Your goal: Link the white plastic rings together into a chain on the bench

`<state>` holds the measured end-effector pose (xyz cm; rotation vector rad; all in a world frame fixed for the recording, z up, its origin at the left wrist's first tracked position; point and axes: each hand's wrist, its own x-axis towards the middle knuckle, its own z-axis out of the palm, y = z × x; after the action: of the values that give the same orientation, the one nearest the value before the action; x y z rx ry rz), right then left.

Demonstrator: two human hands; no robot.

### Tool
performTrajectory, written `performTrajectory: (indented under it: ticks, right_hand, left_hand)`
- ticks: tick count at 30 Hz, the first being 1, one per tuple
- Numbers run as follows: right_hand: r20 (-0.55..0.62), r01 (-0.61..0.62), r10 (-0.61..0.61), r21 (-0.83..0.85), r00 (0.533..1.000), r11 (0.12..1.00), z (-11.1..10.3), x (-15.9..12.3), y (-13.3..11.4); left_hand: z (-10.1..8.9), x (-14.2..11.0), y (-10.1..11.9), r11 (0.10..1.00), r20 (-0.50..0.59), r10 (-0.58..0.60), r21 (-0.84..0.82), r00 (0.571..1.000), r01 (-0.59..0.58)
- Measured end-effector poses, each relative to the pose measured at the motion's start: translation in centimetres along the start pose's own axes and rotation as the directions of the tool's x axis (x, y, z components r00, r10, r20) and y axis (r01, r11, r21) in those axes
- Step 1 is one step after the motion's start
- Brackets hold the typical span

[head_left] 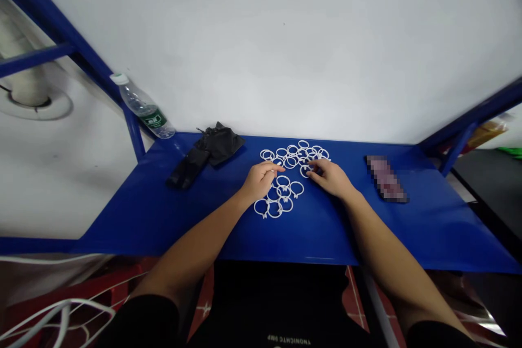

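Note:
Two loose groups of white plastic rings with small clip ends, like curtain rings, lie on the blue table. The far group (pixel 291 162) is piled and overlapping near the wall; the nearer group (pixel 274 209) is spread flatter. Between them on the left, my left hand (pixel 260 180) has its thumb and forefinger drawn together in a pinch; what is in it, if anything, is too small to make out. Thumb and fingertips of my right hand (pixel 331 178) close on the edge of one white ring (pixel 303 173) at the right side of the far pile.
A clear water bottle (pixel 153 118) leans at the back left. Beside it lie a black drawstring pouch (pixel 222 144) and a black packet (pixel 188 167). A blurred-out phone-shaped object (pixel 386 178) rests on the right. Blue frame posts and a white wall (pixel 285 65) bound the blue tabletop (pixel 285 242).

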<state>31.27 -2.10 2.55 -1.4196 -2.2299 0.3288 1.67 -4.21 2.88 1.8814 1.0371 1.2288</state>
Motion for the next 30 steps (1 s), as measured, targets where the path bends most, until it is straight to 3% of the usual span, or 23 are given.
performTrajectory:
  ticks: [9, 13, 16, 19, 23, 27, 30]
  right_hand:
    - [0.033, -0.044, 0.046, -0.076, 0.998, 0.996, 0.5, 0.1, -0.1]
    - [-0.126, -0.042, 0.039, -0.018, 0.991, 0.999, 0.2, 0.0, -0.5]
    - [-0.233, -0.081, 0.129, 0.204, 0.964, 0.976, 0.2, 0.0, -0.7]
    - [-0.241, -0.087, 0.224, 0.474, 0.944, 0.876, 0.5, 0.2, -1.1]
    - [-0.165, -0.118, 0.355, 0.749, 0.920, 0.652, 1.1, 0.8, -1.8]
    - [-0.041, -0.187, 0.507, 0.902, 0.861, 0.390, 1.1, 1.0, -1.9]
    - [-0.030, -0.172, 0.543, 0.933, 0.839, 0.317, 1.0, 1.2, -1.8]
  left_hand:
    - [0.2, -0.5, -0.2, 0.989, 0.170, 0.079, 0.112, 0.982, -0.099]
    - [0.0, -0.8, 0.0, 0.971, 0.226, 0.074, 0.207, 0.971, -0.122]
    - [0.0, -0.9, -0.3, 0.951, 0.264, 0.117, 0.248, 0.957, -0.184]
    - [0.2, -0.9, -0.4, 0.947, 0.266, 0.135, 0.248, 0.955, -0.203]
    - [0.2, -0.6, -0.4, 0.948, 0.177, 0.081, 0.289, 0.981, -0.131]
    - [-0.3, 0.1, -1.0, 0.912, 0.057, 0.015, 0.409, 0.998, -0.037]
    - [-0.8, 0.7, -1.8, 0.850, 0.038, -0.105, 0.523, 0.994, 0.070]
